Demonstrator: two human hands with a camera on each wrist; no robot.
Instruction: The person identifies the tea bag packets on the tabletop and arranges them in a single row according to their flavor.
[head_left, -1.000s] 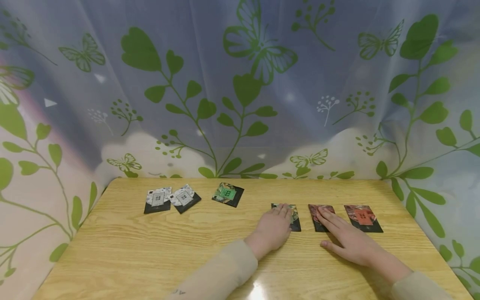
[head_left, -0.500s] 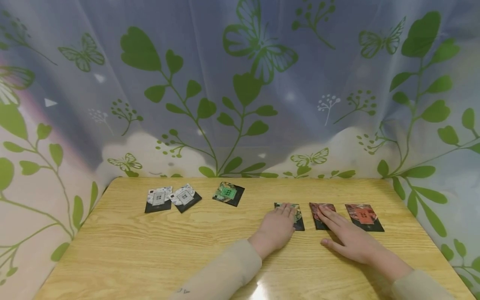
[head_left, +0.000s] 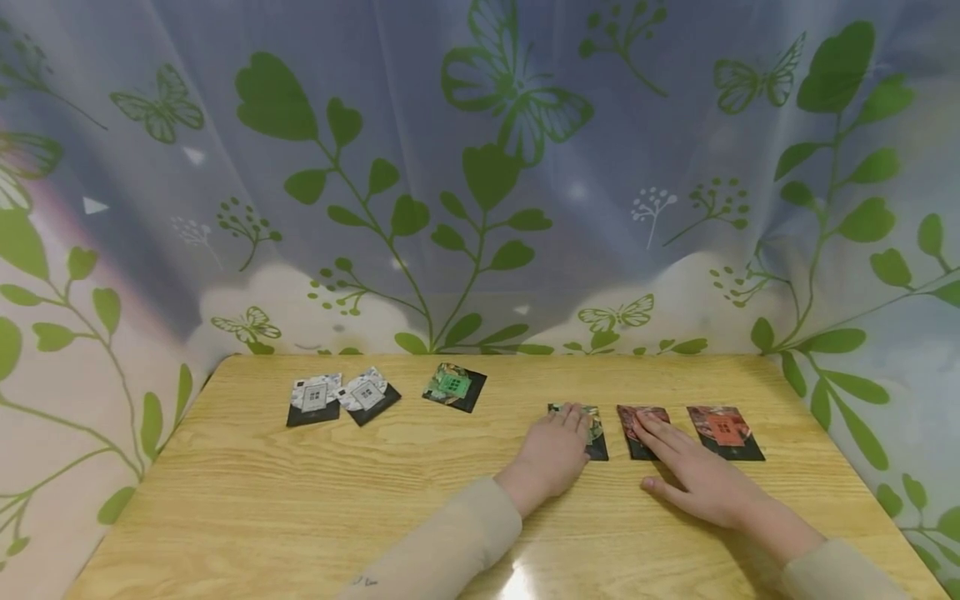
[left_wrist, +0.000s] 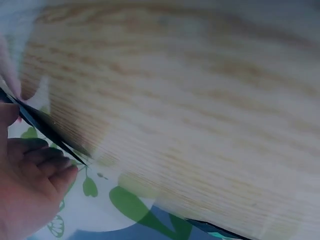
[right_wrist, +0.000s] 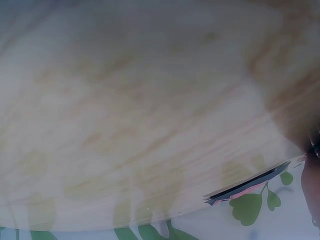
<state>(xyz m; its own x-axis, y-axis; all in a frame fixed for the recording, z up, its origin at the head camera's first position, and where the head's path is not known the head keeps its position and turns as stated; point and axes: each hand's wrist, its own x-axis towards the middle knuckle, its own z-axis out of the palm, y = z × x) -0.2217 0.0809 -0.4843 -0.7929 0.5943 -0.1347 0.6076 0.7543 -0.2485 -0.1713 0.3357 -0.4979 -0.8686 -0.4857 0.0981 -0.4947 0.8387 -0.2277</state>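
In the head view my left hand [head_left: 551, 450] lies over a green-and-black square packet [head_left: 597, 429], its fingers resting on top and covering most of it. The left wrist view shows the left hand [left_wrist: 37, 190] with its thumb against the edge of this thin dark packet [left_wrist: 45, 125]. My right hand [head_left: 701, 479] rests with extended fingers on a red-and-black packet [head_left: 637, 446], thumb spread on the table. Another red packet [head_left: 726, 432] lies just right of it, apart. Only a bit of the right hand [right_wrist: 311, 190] shows in the right wrist view.
A second green packet [head_left: 454, 385] lies tilted at the back middle of the wooden table [head_left: 300, 500]. Two white-and-black packets, one straight [head_left: 314, 398] and one turned [head_left: 368, 395], touch or nearly touch at the back left. A leaf-and-butterfly curtain [head_left: 405, 167] hangs behind.
My left hand has slid the green packet slightly right, closer to the middle red one, mostly in the first half second. The right hand stays in place.
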